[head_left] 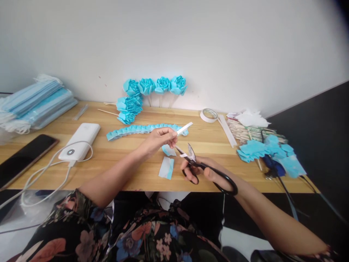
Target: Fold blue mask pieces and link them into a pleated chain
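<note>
A plain white wall backs a wooden worktop (122,171) seen from above, with the person's flowered clothing at the bottom of the view. The left hand (159,139) is clenched around a white strip (184,128), pinching it between thumb and fingertips so that its free end juts up and away from the hand. The right hand (203,171) grasps black-handled scissors (201,165), fingers through the loops, with the blades parted and pointing toward the strip, their tips just beside the left hand's fingers. A small blue and white offcut (166,167) lies on the worktop just below the strip, and another blue scrap (168,150) hangs or lies right under the left hand; which, I cannot tell. Behind the strip stretches a long pleated blue band (136,130), and farther behind it paper roses (155,86) on sticks lean against the wall. To the right of the strip sit a tape roll (209,115) and a heap of blue pieces (268,151). To the left of the strip lie a white power bank (80,140) with its cable, a dark phone (23,158), and a stack of face masks (38,102).
</note>
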A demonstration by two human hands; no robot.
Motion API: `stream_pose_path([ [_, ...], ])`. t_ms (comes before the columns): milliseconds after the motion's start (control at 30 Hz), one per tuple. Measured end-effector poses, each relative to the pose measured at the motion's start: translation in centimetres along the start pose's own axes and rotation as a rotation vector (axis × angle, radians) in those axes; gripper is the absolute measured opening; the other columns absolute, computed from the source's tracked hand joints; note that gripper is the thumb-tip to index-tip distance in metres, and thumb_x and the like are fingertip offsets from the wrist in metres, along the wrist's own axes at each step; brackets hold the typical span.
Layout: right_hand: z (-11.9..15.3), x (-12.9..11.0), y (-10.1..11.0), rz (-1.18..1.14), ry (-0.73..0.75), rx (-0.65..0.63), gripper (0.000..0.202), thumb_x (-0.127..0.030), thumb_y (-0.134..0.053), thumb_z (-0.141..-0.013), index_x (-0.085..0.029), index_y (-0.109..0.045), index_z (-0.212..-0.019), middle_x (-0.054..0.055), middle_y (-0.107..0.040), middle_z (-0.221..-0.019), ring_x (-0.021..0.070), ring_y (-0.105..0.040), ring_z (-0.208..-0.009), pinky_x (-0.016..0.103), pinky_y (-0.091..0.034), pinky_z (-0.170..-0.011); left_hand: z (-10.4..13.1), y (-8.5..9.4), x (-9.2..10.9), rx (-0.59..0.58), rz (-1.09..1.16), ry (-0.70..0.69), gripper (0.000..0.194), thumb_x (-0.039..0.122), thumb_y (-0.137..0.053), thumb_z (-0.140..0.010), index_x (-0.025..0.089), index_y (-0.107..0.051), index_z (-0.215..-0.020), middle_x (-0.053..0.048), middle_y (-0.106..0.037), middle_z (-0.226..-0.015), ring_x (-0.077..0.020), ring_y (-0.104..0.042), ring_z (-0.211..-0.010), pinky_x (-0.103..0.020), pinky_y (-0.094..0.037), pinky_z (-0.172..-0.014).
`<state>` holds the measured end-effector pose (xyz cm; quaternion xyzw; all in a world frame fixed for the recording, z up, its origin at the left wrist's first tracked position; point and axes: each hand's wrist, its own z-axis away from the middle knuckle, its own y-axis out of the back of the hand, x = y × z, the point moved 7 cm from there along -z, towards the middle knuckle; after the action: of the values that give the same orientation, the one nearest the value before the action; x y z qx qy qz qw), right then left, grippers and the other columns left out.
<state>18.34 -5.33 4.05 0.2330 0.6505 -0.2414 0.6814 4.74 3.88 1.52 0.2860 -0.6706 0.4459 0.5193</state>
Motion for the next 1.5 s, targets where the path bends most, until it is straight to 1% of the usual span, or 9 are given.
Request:
stream_pose_path([
  [67, 0.6, 0.3, 0.8, -0.043, -0.023, 0.028, 0.063, -0.07, -0.049, -0.09, -0.014, -0.058, -0.118, 0.002, -0.053, -0.084, 0.0108, -0.049, -0.066, 0.032, -0.051, -0.071, 0.1, -0.2, 0.0, -0.031, 0.009, 0.008, 0.031, 0.04, -0.071, -0.082, 0.012, -0.063, -0.072, -0.003, -0.064, -0.071, -0.0115, -0.062, -0.063, -0.024, -0.05, -0.062],
  [133, 1.1, 0.6, 1.4, -0.069, -0.048, 0.046, 0.06, -0.068, -0.048, -0.092, -0.014, -0.057, -0.118, 0.002, -0.053, -0.084, 0.0106, -0.05, -0.065, 0.033, -0.053, -0.072, 0.3, -0.4, -0.1, -0.068, 0.022, 0.013, 0.03, 0.038, -0.068, -0.084, 0.012, -0.061, -0.071, -0.003, -0.063, -0.072, -0.0125, -0.063, -0.064, -0.025, -0.049, -0.062],
  [233, 1.5, 0.8, 1.8, -0.076, -0.058, 0.05, 0.059, -0.067, -0.048, -0.092, -0.014, -0.057, -0.118, 0.003, -0.055, -0.084, 0.0102, -0.051, -0.064, 0.031, -0.054, -0.069, 0.4, -0.8, -0.1, -0.112, 0.045, 0.018, 0.03, 0.037, -0.065, -0.087, 0.013, -0.057, -0.07, -0.004, -0.063, -0.072, -0.0133, -0.063, -0.064, -0.026, -0.049, -0.061],
  [400, 1.2, 0.7, 1.8, -0.096, -0.057, 0.033, 0.06, -0.066, -0.048, -0.093, -0.013, -0.059, -0.117, 0.003, -0.058, -0.083, 0.0095, -0.053, -0.063, 0.029, -0.053, -0.066, 0.5, -1.4, -0.3, -0.171, 0.067, 0.054, 0.041, 0.05, -0.068, -0.085, 0.013, -0.058, -0.071, -0.005, -0.064, -0.074, -0.0141, -0.063, -0.066, -0.028, -0.051, -0.064],
  [533, 0.9, 0.6, 1.7, -0.107, -0.032, 0.021, 0.057, -0.062, -0.045, -0.096, -0.012, -0.06, -0.119, 0.004, -0.059, -0.081, 0.0091, -0.053, -0.06, 0.028, -0.052, -0.063, 0.6, -1.6, -0.4, -0.201, 0.045, 0.074, 0.046, 0.057, -0.07, -0.082, 0.011, -0.063, -0.079, -0.007, -0.067, -0.079, -0.0157, -0.065, -0.072, -0.029, -0.051, -0.07],
  [733, 0.3, 0.6, 1.7, -0.102, -0.029, 0.03, 0.057, -0.061, -0.045, -0.097, -0.011, -0.061, -0.119, 0.004, -0.06, -0.078, 0.0097, -0.055, -0.056, 0.025, -0.048, -0.053, 0.7, -1.8, -0.6, -0.231, 0.009, 0.077, 0.046, 0.057, -0.072, -0.081, 0.012, -0.065, -0.082, -0.009, -0.069, -0.085, -0.0163, -0.065, -0.08, -0.03, -0.051, -0.076],
  [967, -0.3, -0.1, 1.7, -0.088, -0.018, 0.09, 0.057, -0.062, -0.047, -0.095, -0.01, -0.063, -0.114, 0.0, -0.058, -0.07, 0.0077, -0.05, -0.047, 0.022, -0.045, -0.045, 0.8, -1.7, -1.1, -0.245, -0.044, 0.087, 0.044, 0.057, -0.073, -0.081, 0.013, -0.063, -0.084, -0.007, -0.069, -0.088, -0.0157, -0.065, -0.082, -0.032, -0.049, -0.083],
  [1200, -0.4, -0.4, 1.6, -0.064, -0.029, 0.118, 0.058, -0.062, -0.048, -0.095, -0.009, -0.063, -0.112, -0.001, -0.057, -0.065, 0.0072, -0.048, -0.042, 0.021, -0.04, -0.04, 1.0, -1.7, -1.0, -0.222, -0.06, 0.11, 0.046, 0.058, -0.076, -0.077, 0.014, -0.064, -0.084, -0.007, -0.07, -0.088, -0.0156, -0.066, -0.083, -0.032, -0.05, -0.083],
  [1500, -0.4, -0.6, 1.5, -0.071, -0.027, 0.136, 0.058, -0.062, -0.048, -0.095, -0.009, -0.065, -0.111, -0.002, -0.055, -0.061, 0.0058, -0.044, -0.038, 0.02, -0.037, -0.037, 1.1, -1.9, -0.6, -0.24, -0.062, 0.109, 0.051, 0.061, -0.076, -0.075, 0.013, -0.066, -0.086, -0.009, -0.071, -0.088, -0.0171, -0.067, -0.082, -0.032, -0.05, -0.081],
])
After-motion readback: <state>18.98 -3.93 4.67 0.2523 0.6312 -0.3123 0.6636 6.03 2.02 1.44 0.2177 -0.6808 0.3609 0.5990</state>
